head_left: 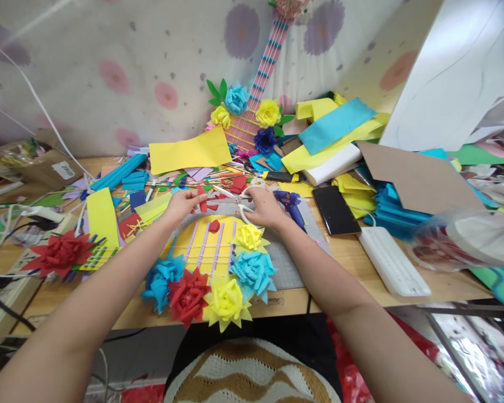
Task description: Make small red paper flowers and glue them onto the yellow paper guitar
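My left hand (183,205) pinches a small piece of red paper (202,202) above a yellow paper guitar body (210,240). My right hand (264,208) is closed around white-handled scissors (240,202), whose blades point left towards the red piece. A small red scrap (214,226) lies on the yellow body. Paper flowers ring its near edge: a blue one (162,280), a red one (189,294), a yellow one (227,299), another blue one (254,271) and a smaller yellow one (248,236).
A finished paper guitar (256,73) with flowers leans on the back wall. Coloured paper sheets (189,150) and scraps cover the table. A glue gun (292,204), a black phone (335,210), a white power strip (392,260), cardboard (420,179) and a red flower (59,252) lie around.
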Action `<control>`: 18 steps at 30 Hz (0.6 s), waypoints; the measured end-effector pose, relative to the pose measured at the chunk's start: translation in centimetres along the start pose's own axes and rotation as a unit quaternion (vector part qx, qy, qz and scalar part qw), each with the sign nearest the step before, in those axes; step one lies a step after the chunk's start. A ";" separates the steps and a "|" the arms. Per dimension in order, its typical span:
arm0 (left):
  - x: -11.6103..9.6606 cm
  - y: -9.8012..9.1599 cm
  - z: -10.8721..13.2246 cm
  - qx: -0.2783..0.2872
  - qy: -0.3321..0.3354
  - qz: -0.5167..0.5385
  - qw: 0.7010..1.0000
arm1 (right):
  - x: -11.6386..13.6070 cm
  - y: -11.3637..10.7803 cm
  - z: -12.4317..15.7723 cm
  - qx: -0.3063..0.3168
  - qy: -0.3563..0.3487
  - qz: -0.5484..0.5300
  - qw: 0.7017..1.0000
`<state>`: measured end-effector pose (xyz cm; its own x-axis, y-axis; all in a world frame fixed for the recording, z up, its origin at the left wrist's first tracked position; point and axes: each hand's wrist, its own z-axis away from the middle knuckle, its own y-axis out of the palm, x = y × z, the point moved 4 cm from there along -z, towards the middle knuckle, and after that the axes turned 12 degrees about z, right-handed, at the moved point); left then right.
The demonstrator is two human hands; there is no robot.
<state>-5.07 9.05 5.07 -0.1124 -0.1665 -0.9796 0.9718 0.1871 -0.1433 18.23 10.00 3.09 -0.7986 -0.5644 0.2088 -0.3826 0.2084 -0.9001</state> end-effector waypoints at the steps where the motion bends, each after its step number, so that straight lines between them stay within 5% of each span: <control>1: 0.1 -0.1 0.0 -0.009 -0.015 0.028 0.999 | 0.0 0.0 0.0 -0.001 -0.012 -0.001 1.000; 7: 0.8 0.1 -0.5 0.008 -0.103 0.178 0.979 | 0.3 -0.8 -0.2 0.002 -0.063 0.032 0.998; 18: 1.1 1.2 -0.7 0.058 -0.118 0.186 0.974 | 0.6 -1.4 -0.1 0.000 -0.082 0.043 0.996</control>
<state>-4.13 9.80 3.76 0.2894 -0.3279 -0.8993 0.9546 0.1687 0.2457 18.18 9.47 4.51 -0.7414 -0.6677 0.0665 -0.3162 0.2603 -0.9123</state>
